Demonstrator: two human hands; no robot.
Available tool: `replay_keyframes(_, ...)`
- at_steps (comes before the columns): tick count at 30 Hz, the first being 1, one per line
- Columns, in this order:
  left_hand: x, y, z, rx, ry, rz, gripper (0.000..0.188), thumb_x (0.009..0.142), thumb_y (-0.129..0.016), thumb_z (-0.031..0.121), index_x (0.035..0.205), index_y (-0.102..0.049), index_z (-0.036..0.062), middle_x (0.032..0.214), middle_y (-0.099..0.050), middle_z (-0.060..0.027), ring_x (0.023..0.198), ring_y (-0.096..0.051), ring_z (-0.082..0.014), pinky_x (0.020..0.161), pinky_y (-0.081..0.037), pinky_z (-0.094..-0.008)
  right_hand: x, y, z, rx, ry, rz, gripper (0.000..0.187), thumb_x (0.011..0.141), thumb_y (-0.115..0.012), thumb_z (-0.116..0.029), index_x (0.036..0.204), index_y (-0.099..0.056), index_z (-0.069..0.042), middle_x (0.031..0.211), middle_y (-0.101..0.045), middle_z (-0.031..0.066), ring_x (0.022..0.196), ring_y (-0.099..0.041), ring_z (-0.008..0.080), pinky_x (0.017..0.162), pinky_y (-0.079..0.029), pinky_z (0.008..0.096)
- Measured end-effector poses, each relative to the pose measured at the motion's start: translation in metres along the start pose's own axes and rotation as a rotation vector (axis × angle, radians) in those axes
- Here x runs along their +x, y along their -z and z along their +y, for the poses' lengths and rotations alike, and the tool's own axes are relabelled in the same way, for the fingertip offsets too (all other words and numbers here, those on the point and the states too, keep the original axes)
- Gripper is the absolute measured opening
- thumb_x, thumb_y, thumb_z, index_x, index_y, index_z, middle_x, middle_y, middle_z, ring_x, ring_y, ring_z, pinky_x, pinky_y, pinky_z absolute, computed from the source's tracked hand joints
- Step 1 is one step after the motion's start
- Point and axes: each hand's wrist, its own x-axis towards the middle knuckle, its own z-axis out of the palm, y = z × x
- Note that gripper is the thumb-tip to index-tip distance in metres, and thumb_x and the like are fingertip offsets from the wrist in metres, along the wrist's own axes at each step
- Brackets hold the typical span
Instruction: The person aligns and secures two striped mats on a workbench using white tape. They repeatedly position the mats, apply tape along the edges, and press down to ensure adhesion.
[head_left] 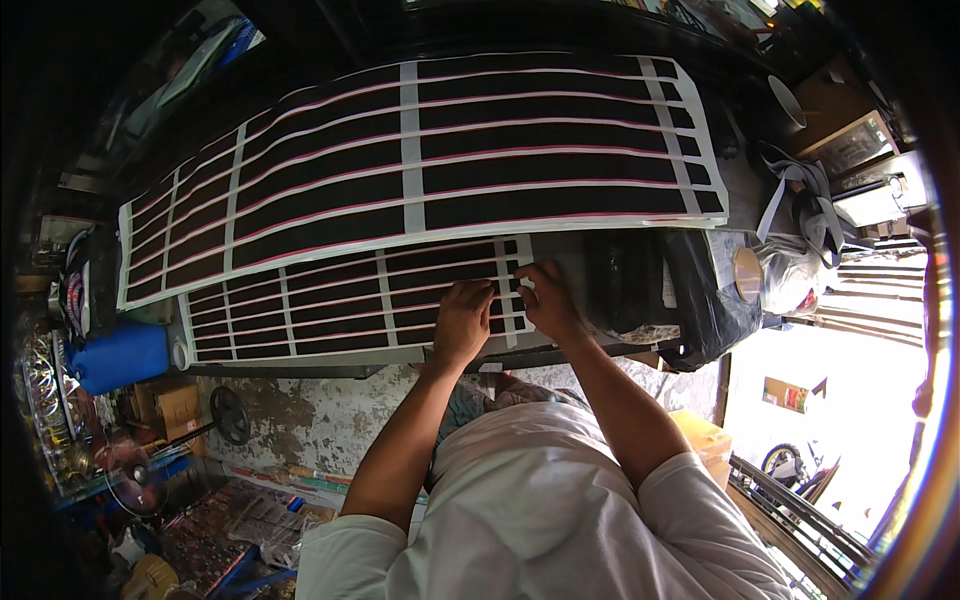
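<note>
A black sheet (330,310) with white and thin red lengthwise stripes and pale cross strips lies on the table close to me. My left hand (464,322) rests over its right part, fingers curled and pressed together; whatever is in them is hidden. Just right of it, at the sheet's right end, my right hand (552,303) has thumb and forefinger bent but apart, their tips near the pale end strip (508,290). Beyond both hands lies a larger stack of similar striped sheets (320,150), overlapping the far edge of the nearer sheet.
A blue container (120,358) stands left of the sheets, with a cardboard box (168,408) below it. Black plastic (708,300) bulges over the table's right side. Grey straps (800,205) and a white roll (786,105) sit at the far right. A fan (135,478) is at lower left.
</note>
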Motion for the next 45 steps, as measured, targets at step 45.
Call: replay_keyframes(45,0.047,-0.017,0.01,0.069,0.159,-0.217,0.03,0.078,-0.077,0.005,0.107,-0.07,0.0056,0.111,-0.069,-0.0147,0.11,-0.068,-0.037,0.085,-0.06,-0.0552,0.001,-0.004,0.002,-0.064,-0.003,0.014,0.034,0.089,-0.068,0.007,0.118,-0.062,-0.007,0.116,-0.057,0.0177,0.107,-0.063,0.0405,0.09,-0.055,0.0479)
